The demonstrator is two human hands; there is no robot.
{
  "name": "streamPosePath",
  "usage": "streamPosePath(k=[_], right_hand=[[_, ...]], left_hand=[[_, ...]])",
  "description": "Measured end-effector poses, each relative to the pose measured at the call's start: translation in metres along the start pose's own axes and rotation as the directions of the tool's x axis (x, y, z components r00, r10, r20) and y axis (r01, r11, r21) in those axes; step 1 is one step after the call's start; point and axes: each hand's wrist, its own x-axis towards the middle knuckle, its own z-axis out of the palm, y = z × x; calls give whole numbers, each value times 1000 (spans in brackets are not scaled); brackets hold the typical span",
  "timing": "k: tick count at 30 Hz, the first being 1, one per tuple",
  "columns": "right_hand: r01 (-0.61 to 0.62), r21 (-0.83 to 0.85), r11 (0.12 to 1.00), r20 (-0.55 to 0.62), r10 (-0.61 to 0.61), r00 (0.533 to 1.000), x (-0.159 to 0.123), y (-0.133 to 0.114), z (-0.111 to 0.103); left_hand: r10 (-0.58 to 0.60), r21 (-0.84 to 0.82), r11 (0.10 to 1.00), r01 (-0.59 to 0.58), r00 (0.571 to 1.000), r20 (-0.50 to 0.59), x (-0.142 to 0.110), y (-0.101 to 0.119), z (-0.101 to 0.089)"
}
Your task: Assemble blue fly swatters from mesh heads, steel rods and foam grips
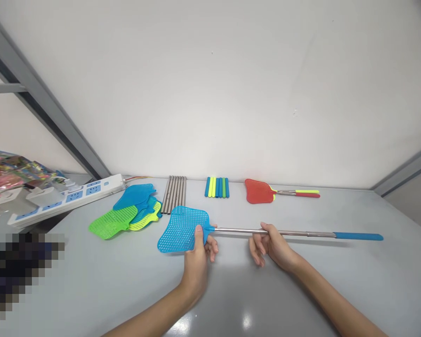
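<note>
A blue fly swatter (184, 229) with an extended telescopic metal rod lies crosswise in front of me, its blue grip pointing right. My left hand (197, 255) pinches the perforated head near its neck, thumb on top and fingers underneath. Around the rod's middle, my right hand (272, 243) closes with thumb and index finger, its other fingers loosely curled below. Left of the swatter is a pile of loose swatter heads, with a green head (114, 222), a blue head (135, 195) and a yellow head (148, 220) showing. Behind it stand several metal rods (174, 194) in a row.
Several coloured handle sleeves (216, 187) lie near the wall. Right of them rest collapsed swatters with a red head (259, 191) on top. A white power strip (101, 186) with plugged-in adapters runs along the left side, beside plastic-wrapped packages (17, 175).
</note>
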Motion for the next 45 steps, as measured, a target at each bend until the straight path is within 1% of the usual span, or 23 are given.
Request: streamPosePath(k=[4,8,13,18,24,35,40,45], right_hand=[[-9,6,1000,15,9,1000,1,4,0],[-31,9,999,31,31,999,1,6,5],[-49,23,999,34,48,998,0,5,11],[-49,29,998,49,47,998,0,7,12],[-53,43,998,49,51,998,0,10,14],[-115,120,986,48,110,993,-1,9,31],[-142,130,981,41,138,990,-3,8,36],[-144,150,978,53,137,989,-3,11,39]], left_hand=[[-6,19,1000,6,1000,19,-4,-2,0],[-12,32,999,10,999,36,-7,-3,0],[-19,68,998,17,999,33,-11,-5,0],[4,98,995,-9,999,45,-14,-6,1],[-7,114,993,2,999,40,-17,-5,2],[37,138,989,-46,997,66,-22,-6,1],[42,151,987,-54,996,83,-27,-7,1],[37,148,988,-51,995,94,-29,-8,0]])
